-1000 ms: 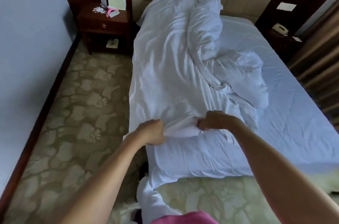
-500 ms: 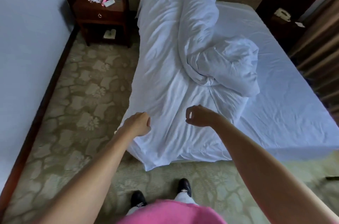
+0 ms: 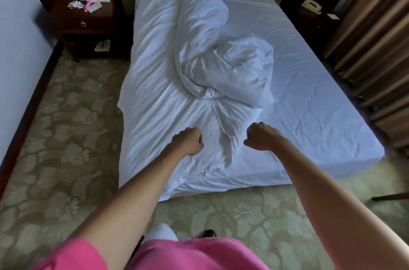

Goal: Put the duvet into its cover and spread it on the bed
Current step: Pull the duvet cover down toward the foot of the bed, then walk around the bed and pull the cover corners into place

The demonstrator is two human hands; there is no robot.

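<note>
A white duvet cover lies flat along the left half of the bed and hangs over its foot corner. The white duvet is bunched in a twisted heap from the headboard down to the bed's middle, partly on the cover. My left hand hovers over the cover's lower end, fingers curled with no fabric in them. My right hand hangs level with it, also a closed fist, just above a fold near the cover's right edge.
A dark wooden nightstand with papers stands at the left of the headboard. Another with a telephone stands at the right. Brown curtains run along the right side. Patterned carpet lies between the bed and the left wall.
Both hands gripped the cover's near edge a second ago and have let go. The cover now lies flat over the foot of the bed. My hands moved forward and apart.
</note>
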